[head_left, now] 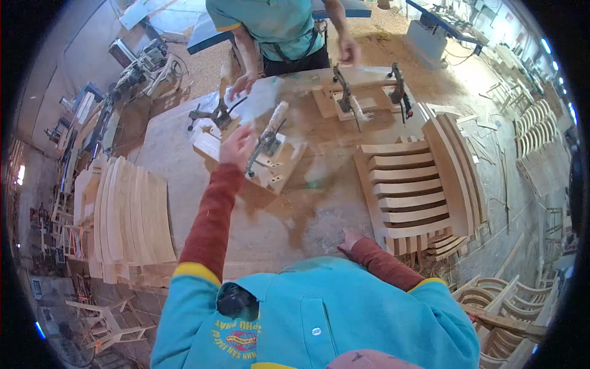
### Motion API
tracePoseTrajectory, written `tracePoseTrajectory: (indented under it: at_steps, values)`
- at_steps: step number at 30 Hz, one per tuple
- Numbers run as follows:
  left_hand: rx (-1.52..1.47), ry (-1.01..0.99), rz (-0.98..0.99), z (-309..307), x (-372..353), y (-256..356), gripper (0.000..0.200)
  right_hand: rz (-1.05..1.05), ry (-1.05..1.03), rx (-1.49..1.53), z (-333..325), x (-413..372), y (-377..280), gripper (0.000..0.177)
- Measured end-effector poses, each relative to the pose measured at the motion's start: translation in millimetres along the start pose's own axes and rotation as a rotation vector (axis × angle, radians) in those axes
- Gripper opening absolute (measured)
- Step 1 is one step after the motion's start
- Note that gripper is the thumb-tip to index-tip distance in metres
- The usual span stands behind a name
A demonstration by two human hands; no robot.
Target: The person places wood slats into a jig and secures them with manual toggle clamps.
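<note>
My left hand (pixel 238 146) reaches over the worktable (pixel 332 215), fingers stretched out and slightly blurred, beside a jig with a dark toggle clamp (pixel 268 145). The clamp's pale-wrapped handle points up, and its wooden base (pixel 275 178) lies flat on the table. My right hand (pixel 350 240) is low at the near table edge, thumb and fingers apart, holding nothing visible. Just beyond my left hand stands another clamp (pixel 216 114) on a jig block, close to a co-worker's hand (pixel 241 86).
Two more clamp jigs (pixel 347 98) stand at the far edge, before a co-worker (pixel 283 31) in a teal shirt. Curved wooden slats (pixel 409 190) are stacked at the right, beside tall curved boards (pixel 452 166). More curved boards (pixel 129 215) stand at the left. Chair frames (pixel 507 307) lie lower right.
</note>
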State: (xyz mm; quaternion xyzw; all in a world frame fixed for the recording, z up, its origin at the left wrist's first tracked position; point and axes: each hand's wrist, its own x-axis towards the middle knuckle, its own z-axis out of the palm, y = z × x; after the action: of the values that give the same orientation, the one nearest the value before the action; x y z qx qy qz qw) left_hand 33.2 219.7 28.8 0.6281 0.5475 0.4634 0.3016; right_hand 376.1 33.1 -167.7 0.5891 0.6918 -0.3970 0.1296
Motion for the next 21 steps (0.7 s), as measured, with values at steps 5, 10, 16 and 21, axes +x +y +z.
tracePoseTrajectory:
  at_steps: [5, 10, 16, 21]
  values:
    - [0.786, -0.219, -0.058, 78.2, 106.9, -72.4, 0.078, -0.106, 0.104, 0.068, -2.0, -0.2, 4.6, 0.041]
    - [0.814, -0.247, -0.236, 128.9, 151.1, -141.8, 0.074, -0.049, 0.219, 0.081, 32.2, 21.9, 18.4, 0.038]
    - [0.416, -0.071, -0.372, 116.8, 116.0, -159.4, 0.069, -0.008, 0.282, -0.013, 63.5, 48.8, 30.1, 0.036]
    - [0.429, -0.139, -0.436, 109.4, 4.9, -72.4, 0.064, -0.058, 0.204, -0.046, 40.8, 24.8, 21.4, 0.036]
